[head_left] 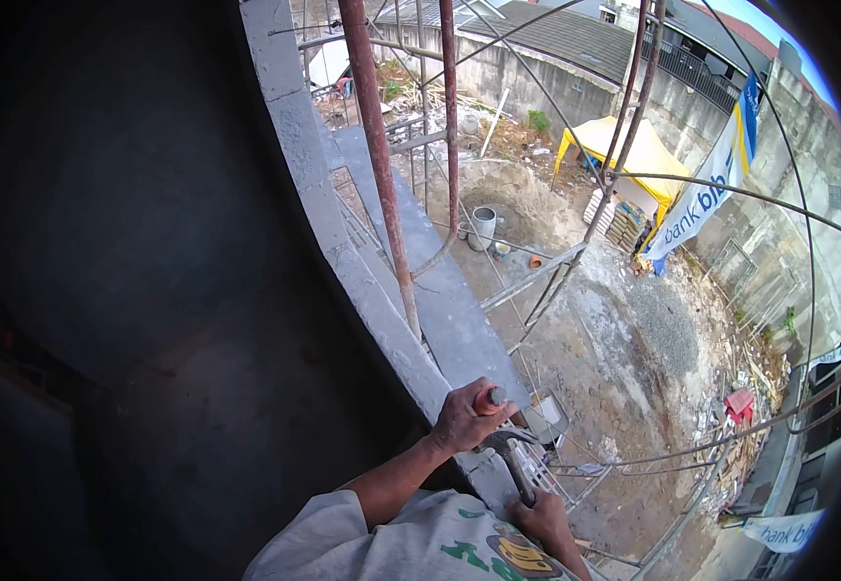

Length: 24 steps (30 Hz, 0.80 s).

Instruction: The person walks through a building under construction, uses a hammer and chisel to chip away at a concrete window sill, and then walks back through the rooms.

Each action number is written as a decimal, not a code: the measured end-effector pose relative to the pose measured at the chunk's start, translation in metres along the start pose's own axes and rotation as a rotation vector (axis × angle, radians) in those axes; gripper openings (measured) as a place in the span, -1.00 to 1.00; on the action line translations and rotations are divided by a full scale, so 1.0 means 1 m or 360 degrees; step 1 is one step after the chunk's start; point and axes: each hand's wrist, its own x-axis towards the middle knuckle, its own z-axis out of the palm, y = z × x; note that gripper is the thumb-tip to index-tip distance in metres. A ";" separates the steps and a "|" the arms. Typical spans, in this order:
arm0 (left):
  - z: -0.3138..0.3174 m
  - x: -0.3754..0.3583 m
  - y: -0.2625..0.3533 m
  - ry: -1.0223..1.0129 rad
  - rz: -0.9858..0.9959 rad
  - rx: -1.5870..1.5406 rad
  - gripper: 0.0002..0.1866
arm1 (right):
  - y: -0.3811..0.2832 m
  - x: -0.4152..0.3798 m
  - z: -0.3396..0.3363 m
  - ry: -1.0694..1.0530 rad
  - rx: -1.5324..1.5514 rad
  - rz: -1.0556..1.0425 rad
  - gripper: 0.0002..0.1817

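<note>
My left hand [465, 418] is closed around an orange handle with a grey butt end [495, 396]. The tool's lower part is hidden, so I cannot tell its kind. My right hand [542, 519] grips the dark handle of a hammer [517, 472], whose curved head lies just below my left hand. Both hands are over the top of a narrow grey block wall [409, 351], close in front of my body.
Red-brown scaffold poles [379, 145] rise beyond the wall, with a grey plank [420, 252] alongside. Far below lie a sandy yard, a metal drum [481, 229], a yellow canopy [633, 152] and a gravel heap [660, 329]. A bank banner [696, 208] hangs right. Left is dark.
</note>
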 end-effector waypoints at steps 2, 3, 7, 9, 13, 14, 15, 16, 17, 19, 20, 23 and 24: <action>-0.002 0.000 0.000 -0.0002 -0.0043 0.0009 -0.74 | 0.004 0.001 0.002 0.0001 0.0004 0.0005 -0.55; -0.003 -0.001 -0.001 -0.0002 -0.0046 0.0008 -0.74 | 0.005 0.001 0.003 0.0001 0.0011 0.0010 -0.55; -0.005 -0.001 -0.001 0.0005 -0.0085 -0.0050 -0.74 | 0.003 -0.001 0.001 0.0006 0.0011 -0.0002 -0.54; -0.006 -0.001 0.000 0.0012 -0.0082 -0.0063 -0.74 | 0.004 0.000 0.001 0.0025 -0.0010 -0.0020 -0.54; -0.005 -0.001 -0.003 0.0008 -0.0072 -0.0059 -0.74 | 0.006 0.001 0.002 0.0005 -0.0002 -0.0009 -0.54; -0.005 -0.001 -0.004 0.0001 -0.0089 -0.0060 -0.74 | 0.006 0.002 0.003 0.0013 -0.0025 -0.0015 -0.54; -0.005 0.000 -0.003 0.0001 -0.0089 -0.0060 -0.74 | 0.006 0.002 0.003 0.0020 -0.0046 -0.0023 -0.54; -0.004 0.000 -0.002 0.0001 -0.0093 -0.0049 -0.74 | 0.006 0.002 0.003 0.0021 -0.0046 -0.0022 -0.54; -0.004 0.000 -0.002 0.0001 -0.0098 -0.0038 -0.74 | 0.005 0.002 0.003 0.0030 -0.0052 -0.0029 -0.54; -0.003 0.000 -0.002 -0.0002 -0.0094 -0.0024 -0.74 | 0.004 0.001 0.003 0.0039 -0.0056 -0.0033 -0.54; -0.003 0.000 -0.003 -0.0002 -0.0089 -0.0009 -0.74 | 0.003 0.001 0.002 0.0047 -0.0072 -0.0034 -0.54; -0.003 0.002 -0.003 -0.0012 -0.0106 -0.0018 -0.74 | 0.000 0.000 0.001 0.0059 -0.0104 -0.0039 -0.55; -0.002 0.002 -0.004 -0.0013 -0.0106 -0.0019 -0.74 | 0.000 0.000 0.000 0.0062 -0.0121 -0.0042 -0.55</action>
